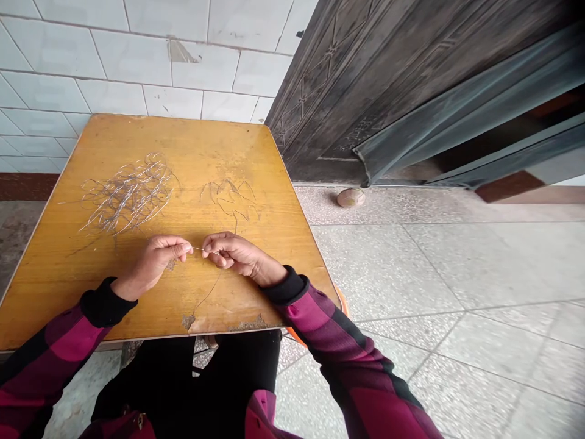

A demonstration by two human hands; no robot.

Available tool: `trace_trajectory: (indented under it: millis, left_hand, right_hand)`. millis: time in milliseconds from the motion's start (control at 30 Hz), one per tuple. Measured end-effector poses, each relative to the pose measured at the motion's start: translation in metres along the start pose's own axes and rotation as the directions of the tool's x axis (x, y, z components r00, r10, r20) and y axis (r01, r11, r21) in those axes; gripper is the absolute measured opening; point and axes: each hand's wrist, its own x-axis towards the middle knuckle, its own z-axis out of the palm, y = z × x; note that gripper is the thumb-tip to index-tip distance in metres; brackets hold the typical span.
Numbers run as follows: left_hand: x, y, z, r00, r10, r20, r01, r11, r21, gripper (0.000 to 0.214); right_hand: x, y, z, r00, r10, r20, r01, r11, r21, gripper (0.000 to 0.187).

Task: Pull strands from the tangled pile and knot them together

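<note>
A short length of thin wire [197, 249] stretches between my two hands, just above the table. My left hand [158, 259] pinches one end between thumb and forefinger. On the other end, the fingers of my right hand [237, 255] are closed, with part of the wire hidden behind them. Beyond my left hand lies a loose heap of thin silvery wires [130, 195], bent and tangled together. A smaller, sparser group of bent wires [228, 194] lies beyond my right hand.
The yellow wooden table [256, 152] has a worn, chipped near edge. White wall tiles [132, 55] stand behind it. To the right are a dark carved door [329, 103], a grey-green curtain [425, 134] and a roundish stone-like object [351, 197] on the tiled floor [379, 262].
</note>
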Motion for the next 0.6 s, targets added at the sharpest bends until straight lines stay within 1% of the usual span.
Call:
trace_trajectory:
  millis: [167, 267, 333, 433, 533, 600]
  left_hand:
    - [-0.002, 0.0005, 0.0014, 0.999, -0.032, -0.033, 0.031, 0.999, -0.035, 0.022]
    - [-0.0027, 0.0009, 0.0013, 0.998, -0.051, -0.031, 0.05, 0.998, -0.029, 0.021]
    - [-0.0026, 0.0002, 0.0009, 0.998, -0.05, -0.034, 0.049, 0.999, -0.023, 0.023]
    - [-0.0017, -0.0007, 0.0008, 0.998, -0.014, -0.063, 0.014, 1.0, -0.007, 0.028]
    - [-0.0008, 0.0006, 0.0014, 0.993, 0.069, -0.101, -0.067, 0.997, 0.027, 0.03]
    - [-0.0008, 0.0025, 0.0008, 0.989, 0.11, -0.102, -0.103, 0.992, 0.072, 0.029]
  right_hand:
    - [0.0002, -0.0006, 0.0054, 0.999, 0.016, -0.049, -0.019, 0.998, -0.067, 0.008]
    - [0.0004, -0.0004, 0.0076, 0.996, 0.015, -0.093, -0.026, 0.993, -0.119, 0.007]
    - [0.0012, 0.0004, 0.0074, 0.995, 0.015, -0.095, -0.026, 0.993, -0.116, 0.007]
    - [0.0035, 0.0021, 0.0058, 0.998, 0.028, -0.048, -0.029, 0.999, -0.03, 0.01]
    - [0.0055, 0.0032, 0.0045, 0.998, 0.058, 0.016, -0.059, 0.994, 0.091, 0.013]
    - [0.0056, 0.0029, 0.0041, 0.997, 0.063, 0.037, -0.068, 0.988, 0.138, 0.013]
